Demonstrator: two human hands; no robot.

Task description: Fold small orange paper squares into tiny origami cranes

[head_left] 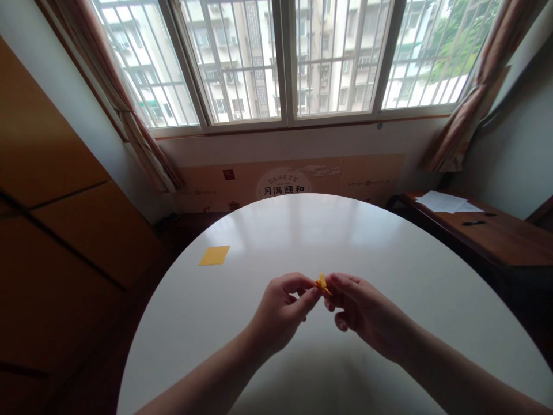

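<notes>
Left hand [283, 308] and right hand [367, 308] converge over a white desk [415, 265] by windows [242, 63], grips clamped on folded yellow paper [321, 282] (exact shape unclear).

Yellow paper square [214, 255] on white table [380, 276]

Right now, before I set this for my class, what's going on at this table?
A person's left hand pinches a small folded yellow piece, apparently paper, while the right hand meets its other side. Both are above the white table. A flat yellow sheet lies farther left on the table, apart from the hands.
</notes>
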